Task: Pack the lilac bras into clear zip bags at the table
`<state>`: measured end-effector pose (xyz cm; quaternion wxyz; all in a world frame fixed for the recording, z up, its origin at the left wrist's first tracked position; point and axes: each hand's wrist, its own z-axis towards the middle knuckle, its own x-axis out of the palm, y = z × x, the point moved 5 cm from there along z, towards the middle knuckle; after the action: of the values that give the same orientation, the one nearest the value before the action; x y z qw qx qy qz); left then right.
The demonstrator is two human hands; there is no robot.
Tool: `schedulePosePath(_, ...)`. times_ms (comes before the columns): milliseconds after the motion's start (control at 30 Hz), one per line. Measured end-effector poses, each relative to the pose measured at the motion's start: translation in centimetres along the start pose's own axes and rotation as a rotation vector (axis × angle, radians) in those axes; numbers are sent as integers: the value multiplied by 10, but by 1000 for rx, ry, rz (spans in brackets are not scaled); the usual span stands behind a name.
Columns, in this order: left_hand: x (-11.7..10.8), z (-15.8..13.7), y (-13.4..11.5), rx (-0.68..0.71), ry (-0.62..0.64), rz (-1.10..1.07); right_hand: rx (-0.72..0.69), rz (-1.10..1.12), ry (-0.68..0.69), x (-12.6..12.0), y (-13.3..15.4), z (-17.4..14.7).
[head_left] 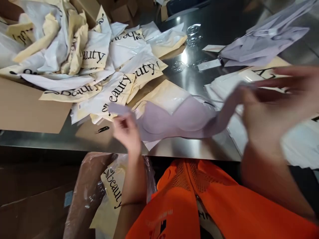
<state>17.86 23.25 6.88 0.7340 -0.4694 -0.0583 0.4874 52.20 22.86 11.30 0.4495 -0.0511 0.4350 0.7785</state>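
A lilac bra [171, 118] is stretched out sideways between my two hands, its cups toward the middle, just above the steel table's front edge. My left hand [128, 131] pinches the band at its left end. My right hand [266, 109], blurred by motion, grips the other end of the band, which rises toward it. Under and behind the bra lies a cream and clear plastic bag [169, 89]. White packages [239, 132] lie beneath my right hand.
Printed plastic bags [119, 86] heap over a cardboard box [32, 106] on the left. Folded lilac garments [264, 41] and white tags [209, 64] lie at the back right of the steel table [199, 147]. Below the edge, a clear liner [82, 189] holds another printed bag [112, 186].
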Motion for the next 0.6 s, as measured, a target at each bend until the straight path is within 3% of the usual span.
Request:
schedulePosePath(67,30,-13,-31,120,321,-101,-30,191,105,8,31,1)
schedulePosePath(100,34,-16,-38,124,377,-126,-44,285,132,8,44,2)
schedulePosePath(133,29,-15,-38,103,341,-131,-53,354,131,6,53,4)
schedulePosePath(200,6,-11,-29,56,131,-94,-64,367,-36,-10,52,5)
schedulePosePath(267,-13,-13,-23,141,12,-29,-55,304,-190,-23,30,-2)
schedulePosePath(300,-16,-18,-25,242,27,4,-27,259,-195,-25,13,-9)
schedulePosePath(367,-4,-40,-34,471,189,52,58,111,-59,-15,-21,-26)
schedulePosePath(433,23,-69,-40,596,405,83,96,-117,118,3,-44,-47)
schedulePosePath(500,53,-92,-38,573,546,131,-12,-272,215,26,-43,-62)
schedulePosePath(600,87,-107,-28,446,623,240,-278,-251,405,73,-11,-67)
